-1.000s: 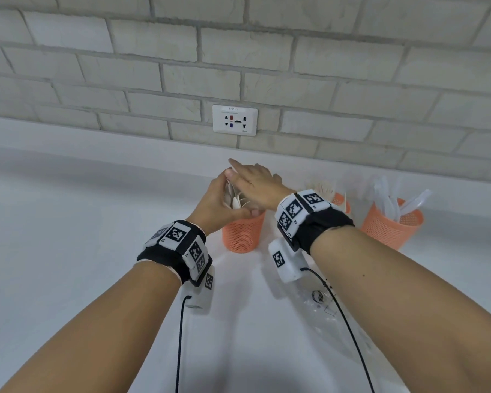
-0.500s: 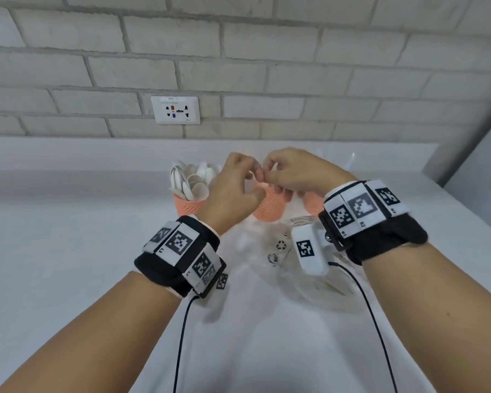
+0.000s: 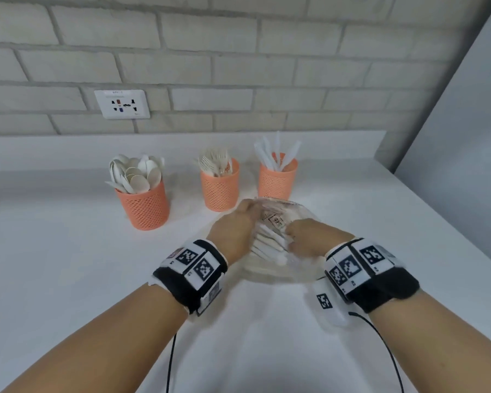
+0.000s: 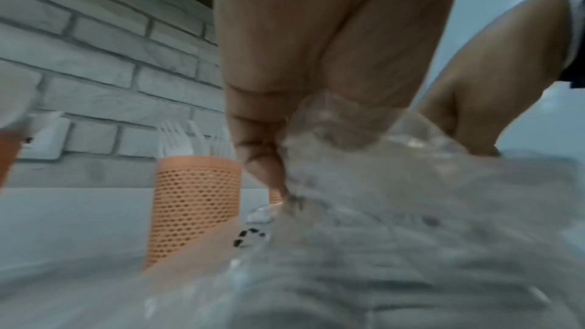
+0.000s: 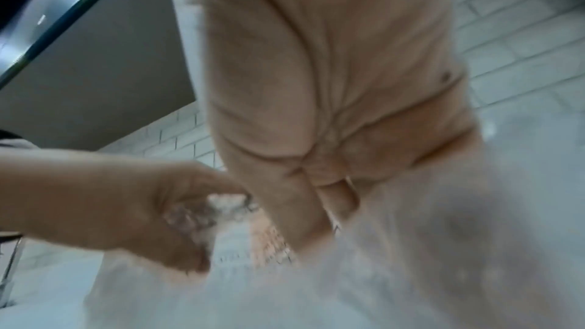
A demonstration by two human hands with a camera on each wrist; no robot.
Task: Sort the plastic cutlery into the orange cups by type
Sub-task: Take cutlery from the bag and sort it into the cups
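Three orange mesh cups stand in a row on the white counter: the left cup (image 3: 143, 207) holds spoons, the middle cup (image 3: 220, 190) forks, the right cup (image 3: 277, 181) knives. In front of them lies a clear plastic bag (image 3: 278, 222) with white cutlery handles (image 3: 267, 241) inside. My left hand (image 3: 250, 212) grips the bag's left side, bunching the film between curled fingers (image 4: 269, 159). My right hand (image 3: 292, 234) grips the bag's right side with curled fingers (image 5: 332, 184). The fork cup (image 4: 193, 194) shows past the left hand's fingers.
A grey brick wall with a white socket plate (image 3: 122, 104) runs behind the counter. A grey panel (image 3: 465, 123) closes the right side, where the counter (image 3: 68, 265) ends. Black cables trail from both wrist bands toward the near edge.
Both hands left the spoon cup, met above the middle cup, then came down toward me onto the clear bag, which they now grip. The view has swung right and downward.
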